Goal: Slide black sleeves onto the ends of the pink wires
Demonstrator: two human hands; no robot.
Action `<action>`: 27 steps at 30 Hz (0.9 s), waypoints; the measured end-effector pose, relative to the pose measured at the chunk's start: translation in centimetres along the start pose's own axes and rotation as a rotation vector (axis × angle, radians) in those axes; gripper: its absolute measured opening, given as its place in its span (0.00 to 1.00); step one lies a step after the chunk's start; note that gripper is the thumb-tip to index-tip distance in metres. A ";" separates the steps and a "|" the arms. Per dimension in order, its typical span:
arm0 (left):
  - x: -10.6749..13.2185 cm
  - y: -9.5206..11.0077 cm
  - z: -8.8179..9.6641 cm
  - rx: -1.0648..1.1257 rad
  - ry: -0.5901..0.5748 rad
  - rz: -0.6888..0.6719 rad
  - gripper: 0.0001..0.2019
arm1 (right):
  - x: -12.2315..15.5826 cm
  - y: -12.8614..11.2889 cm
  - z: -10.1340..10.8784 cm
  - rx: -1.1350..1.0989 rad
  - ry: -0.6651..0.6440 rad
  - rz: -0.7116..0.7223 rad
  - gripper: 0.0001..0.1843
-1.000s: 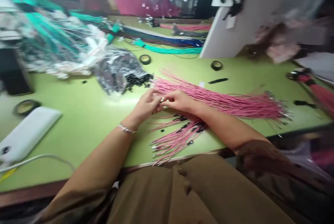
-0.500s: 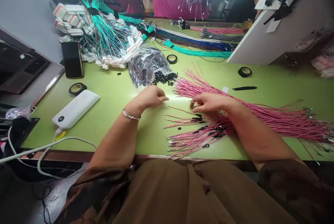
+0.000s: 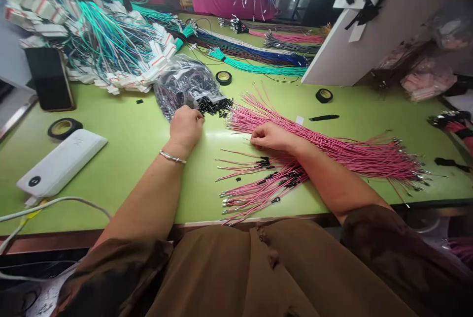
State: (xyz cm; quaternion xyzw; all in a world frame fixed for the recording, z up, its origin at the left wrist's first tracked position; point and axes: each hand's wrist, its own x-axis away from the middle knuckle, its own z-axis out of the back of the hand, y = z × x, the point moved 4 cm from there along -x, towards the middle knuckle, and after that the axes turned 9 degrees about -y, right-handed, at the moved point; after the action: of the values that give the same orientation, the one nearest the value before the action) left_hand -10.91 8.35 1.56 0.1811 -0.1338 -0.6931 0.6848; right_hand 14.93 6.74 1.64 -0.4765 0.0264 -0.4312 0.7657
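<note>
My left hand (image 3: 186, 127) is at the near edge of a heap of small black connectors (image 3: 214, 105), which spills from a clear plastic bag (image 3: 185, 80). Its fingers are closed together, and anything between them is hidden. My right hand (image 3: 271, 137) pinches a pink wire, whose thin end pokes out to the left of the fingertips. Under and beyond that forearm lies a big bundle of pink wires (image 3: 332, 144) with metal tips. Nearer to me is a smaller group of pink wires (image 3: 254, 194), several with black connectors on them.
Around the bench lie black tape rolls (image 3: 64, 128), a black blade-like tool (image 3: 324, 117), a white power bank (image 3: 61, 162) with a cable and a phone (image 3: 50, 79). Green-wired harnesses (image 3: 99, 26) pile up at the back left. A white panel (image 3: 354, 46) stands at right.
My left hand has moved up to the black connectors. My right hand's fingers have closed on a wire end. The whole view has swung to the right.
</note>
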 end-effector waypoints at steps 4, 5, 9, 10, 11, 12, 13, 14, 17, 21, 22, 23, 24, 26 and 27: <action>1.6 2.9 0.0 0.253 -0.005 -0.128 0.04 | -0.5 -0.5 -0.4 0.087 0.181 0.046 0.07; 2.0 3.7 -0.4 0.376 -0.045 -0.125 0.03 | -0.6 -0.6 -0.5 0.085 0.215 0.065 0.07; 3.3 5.7 -3.1 0.926 -0.301 0.012 0.05 | -0.4 -0.8 -0.5 0.021 0.308 0.156 0.08; 3.4 5.9 -3.6 1.022 -0.341 0.034 0.07 | -0.3 -0.9 -0.4 0.014 0.326 0.168 0.08; 3.5 6.0 -4.0 1.098 -0.368 0.044 0.08 | -0.2 -1.0 -0.4 0.015 0.337 0.173 0.08; 3.6 5.9 -4.2 1.158 -0.384 0.045 0.10 | -0.2 -1.0 -0.4 0.026 0.340 0.174 0.08; 3.7 5.9 -4.3 1.210 -0.396 0.044 0.12 | -0.2 -1.1 -0.5 0.042 0.336 0.172 0.08; 3.7 5.7 -4.4 1.256 -0.405 0.043 0.13 | -0.2 -1.1 -0.5 0.060 0.331 0.166 0.08; 3.7 5.5 -4.4 1.324 -0.418 0.044 0.17 | -0.3 -1.0 -0.7 0.091 0.326 0.156 0.08; 3.5 5.3 -4.6 1.315 -0.442 0.033 0.18 | -0.2 -1.0 -0.8 0.104 0.314 0.170 0.09; 3.5 5.3 -4.6 1.318 -0.452 0.033 0.19 | -0.2 -1.0 -0.8 0.107 0.309 0.173 0.09; 3.5 5.3 -4.7 1.324 -0.461 0.034 0.19 | -0.2 -1.1 -0.8 0.109 0.308 0.175 0.09; 3.4 5.2 -4.8 1.332 -0.467 0.037 0.19 | -0.1 -1.1 -0.8 0.108 0.311 0.177 0.09; 3.4 5.1 -4.8 1.351 -0.476 0.039 0.19 | 0.0 -1.2 -0.7 0.098 0.321 0.183 0.10; 3.4 5.1 -4.8 1.354 -0.478 0.037 0.19 | 0.0 -1.2 -0.7 0.094 0.323 0.185 0.10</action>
State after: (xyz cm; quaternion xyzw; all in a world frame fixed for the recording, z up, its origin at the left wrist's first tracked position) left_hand -4.21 5.14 -0.82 0.4071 -0.6837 -0.4670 0.3857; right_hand 13.86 6.05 2.14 -0.3601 0.1725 -0.4309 0.8093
